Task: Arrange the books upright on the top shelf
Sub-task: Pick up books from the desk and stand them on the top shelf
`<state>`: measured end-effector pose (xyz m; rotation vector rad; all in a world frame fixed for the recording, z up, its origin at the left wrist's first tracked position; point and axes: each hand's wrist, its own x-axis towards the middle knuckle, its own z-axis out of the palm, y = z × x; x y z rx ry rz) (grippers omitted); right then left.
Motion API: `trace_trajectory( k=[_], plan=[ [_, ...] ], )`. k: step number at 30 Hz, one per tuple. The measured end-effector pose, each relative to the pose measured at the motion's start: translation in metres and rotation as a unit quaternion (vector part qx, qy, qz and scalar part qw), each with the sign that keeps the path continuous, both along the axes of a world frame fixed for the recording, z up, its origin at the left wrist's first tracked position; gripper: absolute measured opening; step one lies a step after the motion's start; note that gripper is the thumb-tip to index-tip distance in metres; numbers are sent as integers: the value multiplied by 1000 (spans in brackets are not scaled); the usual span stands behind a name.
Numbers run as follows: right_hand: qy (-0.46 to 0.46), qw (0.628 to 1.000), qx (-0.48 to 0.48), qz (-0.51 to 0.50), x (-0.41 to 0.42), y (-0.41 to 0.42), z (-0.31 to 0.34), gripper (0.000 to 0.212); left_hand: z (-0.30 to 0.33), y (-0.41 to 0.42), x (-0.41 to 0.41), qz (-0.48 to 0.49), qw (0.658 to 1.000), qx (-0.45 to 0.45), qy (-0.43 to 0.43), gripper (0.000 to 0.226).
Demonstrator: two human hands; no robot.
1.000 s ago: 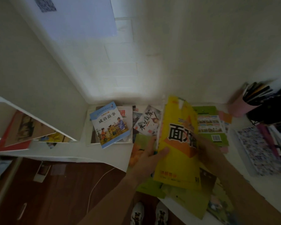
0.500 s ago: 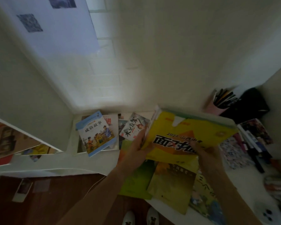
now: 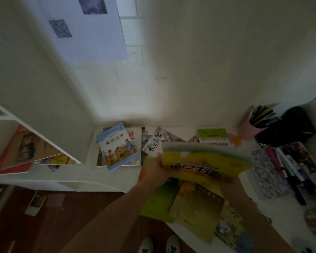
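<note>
Gripped by the left hand (image 3: 154,171) and, seemingly, the hidden right, the yellow book (image 3: 204,162) has tipped nearly flat above the desk (image 3: 190,232), not yet shelved upright.

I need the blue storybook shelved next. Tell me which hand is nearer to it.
Left. The left hand grips the yellow book's left edge, just right of the blue storybook. The right hand is hidden under the yellow book, farther right.
</note>
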<state>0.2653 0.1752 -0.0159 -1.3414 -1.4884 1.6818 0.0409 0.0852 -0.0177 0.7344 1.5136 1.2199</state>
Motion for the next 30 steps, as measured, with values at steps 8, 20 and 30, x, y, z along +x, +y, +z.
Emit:
trace_trajectory(
  k=[8,20,30],
  plan=[
    [57,982,99,152,-72,-7,136,56,150,-56,-59,72,991,77,77,41],
    [225,925,220,213,-174,-105,289,43,285,-193,-90,352,902,206,140,45],
    [279,909,251,182,-260,-162,372,29,345,-264,-151,349,881,270,169,43]
  ],
)
